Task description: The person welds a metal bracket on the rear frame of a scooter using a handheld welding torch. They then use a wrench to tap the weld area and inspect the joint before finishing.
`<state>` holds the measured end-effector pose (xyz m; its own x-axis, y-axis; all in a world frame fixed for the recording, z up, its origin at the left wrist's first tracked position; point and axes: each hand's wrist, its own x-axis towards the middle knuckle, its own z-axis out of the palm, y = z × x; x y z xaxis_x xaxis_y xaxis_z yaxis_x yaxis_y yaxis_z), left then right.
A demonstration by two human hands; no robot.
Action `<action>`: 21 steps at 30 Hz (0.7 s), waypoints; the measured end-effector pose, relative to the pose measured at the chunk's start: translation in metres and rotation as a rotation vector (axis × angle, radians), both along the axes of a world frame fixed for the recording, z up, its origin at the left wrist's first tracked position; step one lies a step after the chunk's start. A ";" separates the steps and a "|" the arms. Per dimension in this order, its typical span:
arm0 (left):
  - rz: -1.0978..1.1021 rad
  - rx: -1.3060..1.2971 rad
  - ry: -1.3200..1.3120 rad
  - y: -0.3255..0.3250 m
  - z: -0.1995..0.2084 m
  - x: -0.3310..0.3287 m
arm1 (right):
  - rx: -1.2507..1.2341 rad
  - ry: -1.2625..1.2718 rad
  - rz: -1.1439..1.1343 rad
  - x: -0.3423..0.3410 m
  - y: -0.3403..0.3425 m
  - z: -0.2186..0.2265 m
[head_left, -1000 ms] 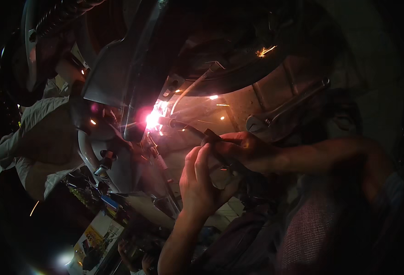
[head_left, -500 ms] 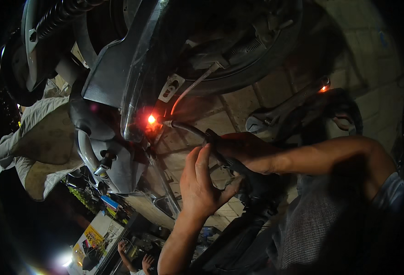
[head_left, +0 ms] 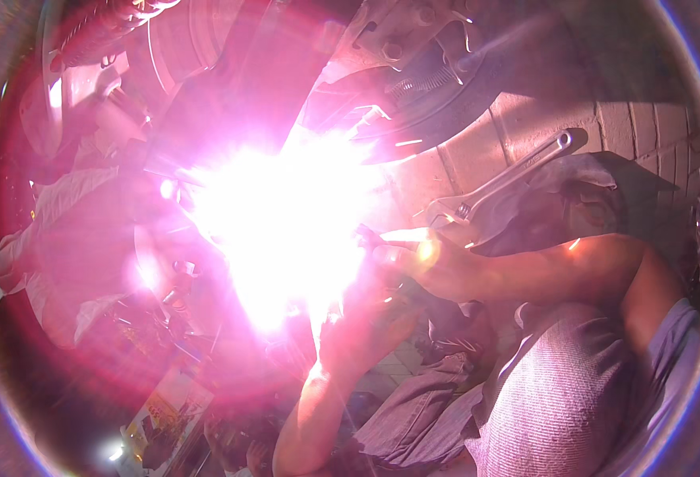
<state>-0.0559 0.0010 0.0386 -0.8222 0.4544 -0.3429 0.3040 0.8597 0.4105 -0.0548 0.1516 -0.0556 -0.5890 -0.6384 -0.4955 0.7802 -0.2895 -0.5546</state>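
Note:
A blinding white and pink glare (head_left: 286, 222) fills the middle of the head view and hides the work spot on the motorcycle. My right hand (head_left: 433, 262) is at the glare's right edge, closed around the handle of a welding torch (head_left: 367, 236). Most of that torch, including its tip, is lost in the light. Below, my left hand (head_left: 370, 330) is raised close under the torch. Bright light washes out its fingers, so their pose does not show. Small sparks fly near my right forearm.
An adjustable wrench (head_left: 517, 175) lies on the paved ground (head_left: 620, 127) to the right. Above is the motorcycle's wheel (head_left: 477, 111), with a coil spring (head_left: 123, 20) at upper left. A pale cloth cover (head_left: 56, 246) hangs at left. My bent knee (head_left: 556, 374) is at lower right.
The small red glow at the torch tip has flared into a huge white glare with sparks, lighting up the surroundings. Both hands stay in nearly the same places.

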 end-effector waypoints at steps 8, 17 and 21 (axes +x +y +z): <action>0.049 0.067 -0.031 -0.013 -0.013 0.005 | -0.065 -0.069 -0.017 0.005 -0.001 -0.012; 0.040 0.019 -0.065 -0.013 -0.010 0.001 | 0.027 -0.062 0.037 -0.004 0.003 -0.001; 0.085 0.040 0.052 -0.003 -0.007 0.002 | 0.024 -0.102 0.025 -0.008 0.010 0.009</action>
<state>-0.0543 -0.0017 0.0313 -0.8745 0.3947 -0.2820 0.2522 0.8665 0.4308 -0.0624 0.1612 -0.0464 -0.5190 -0.6397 -0.5669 0.8396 -0.2571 -0.4786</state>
